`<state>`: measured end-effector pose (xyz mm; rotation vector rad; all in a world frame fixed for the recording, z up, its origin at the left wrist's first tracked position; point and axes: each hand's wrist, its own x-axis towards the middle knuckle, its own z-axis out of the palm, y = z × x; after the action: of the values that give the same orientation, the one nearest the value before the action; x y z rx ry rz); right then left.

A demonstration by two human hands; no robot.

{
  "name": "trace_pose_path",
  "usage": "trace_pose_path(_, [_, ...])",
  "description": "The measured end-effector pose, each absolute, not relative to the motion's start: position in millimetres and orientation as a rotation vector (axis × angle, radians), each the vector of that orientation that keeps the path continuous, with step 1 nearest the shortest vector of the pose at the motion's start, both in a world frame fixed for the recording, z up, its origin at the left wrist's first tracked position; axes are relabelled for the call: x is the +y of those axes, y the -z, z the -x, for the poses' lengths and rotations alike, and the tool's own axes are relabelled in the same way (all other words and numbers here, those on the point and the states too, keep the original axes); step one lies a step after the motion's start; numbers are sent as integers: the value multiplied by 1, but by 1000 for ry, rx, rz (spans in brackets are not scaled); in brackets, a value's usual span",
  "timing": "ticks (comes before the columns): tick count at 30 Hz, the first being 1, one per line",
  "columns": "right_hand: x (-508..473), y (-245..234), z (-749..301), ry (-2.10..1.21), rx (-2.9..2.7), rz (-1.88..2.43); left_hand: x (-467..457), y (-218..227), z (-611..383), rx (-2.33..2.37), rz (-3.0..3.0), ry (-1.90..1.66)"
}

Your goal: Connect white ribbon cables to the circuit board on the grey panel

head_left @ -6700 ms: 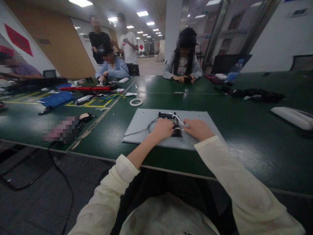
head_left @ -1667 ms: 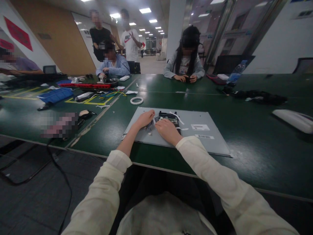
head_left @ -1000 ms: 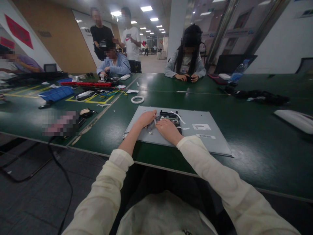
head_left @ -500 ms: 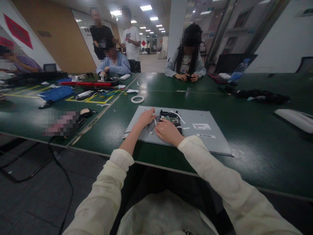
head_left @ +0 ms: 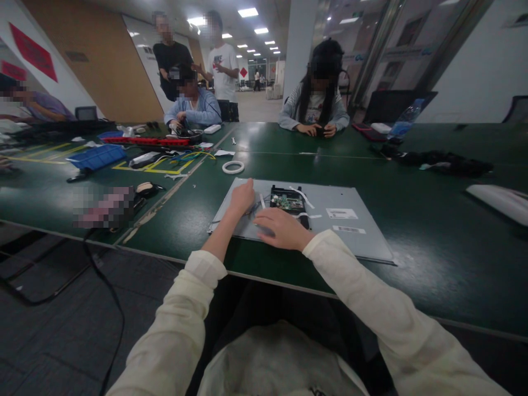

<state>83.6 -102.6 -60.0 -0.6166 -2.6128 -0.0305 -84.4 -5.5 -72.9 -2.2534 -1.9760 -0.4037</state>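
Dark green tabletop runs wide across a long, strip-lit workroom. Nearest, two cream sleeves reach forward from 6 o'clock onto a flat grey metal panel that lies on the tabletop straight ahead.

The right hand rests on the panel's near edge, its fingers stretched out together and pointing toward 9 o'clock, laid flat over the thin grey wires. They are not curled round anything.

At 11 o'clock from it, just beyond, the left hand sits knuckles up with its fingers curled down onto the panel where the wires run. Whether it pinches them cannot be told.

Just at 3 o'clock of the left hand, a black circuit board is fixed on the panel, short white strips lying across it. Two white sticker labels sit further toward 3 o'clock.

Past the panel at 12 o'clock lies a white ring of tape. At 10 o'clock, well apart, stands a blue plastic tray. A person in a grey top sits at the far edge, both hands on the table.
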Motion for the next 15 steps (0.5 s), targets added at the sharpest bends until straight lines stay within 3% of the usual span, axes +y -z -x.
trace_pose_path(4, [-106,61,-84,-114,-2685,467,-10,64,86,-2016,2152,472])
trace_pose_path(15, [-94,72,-86,-278,-2696,562,-23,52,85,-2007,2052,606])
